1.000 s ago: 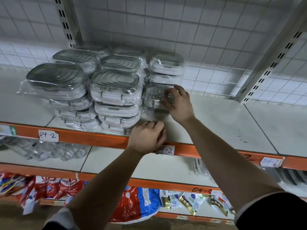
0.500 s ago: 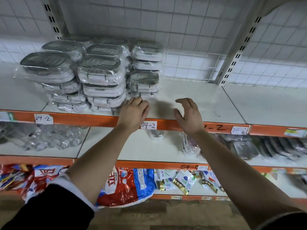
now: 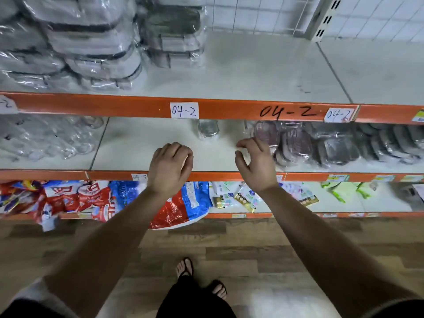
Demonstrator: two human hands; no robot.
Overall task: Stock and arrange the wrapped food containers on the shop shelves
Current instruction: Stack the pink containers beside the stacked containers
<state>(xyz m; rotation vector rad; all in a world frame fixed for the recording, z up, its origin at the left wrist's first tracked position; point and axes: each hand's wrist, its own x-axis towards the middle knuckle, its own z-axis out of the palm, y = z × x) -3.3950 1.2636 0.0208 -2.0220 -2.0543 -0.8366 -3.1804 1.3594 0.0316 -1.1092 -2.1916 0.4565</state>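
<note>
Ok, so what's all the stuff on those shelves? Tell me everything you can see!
wrapped food containers: several stacks, clear-grey, top shelf, left
04-2 paper labels: three, white, top shelf's orange edge
clear wrapped items: blurry heap, clear, middle shelf, left
single wrapped container: one, grey, middle shelf, back
dark wrapped containers: a row, pinkish-grey, middle shelf, right
big bags: several, red and blue, bottom shelf, left
small packets: a few, white-gold, bottom shelf, centre
floor: one, brown wood, underneath
feet: two, black sandals, on the floor
left hand: one, empty, fingers loosely curled, before middle shelf
right hand: one, empty, fingers loosely curled, beside it
</note>
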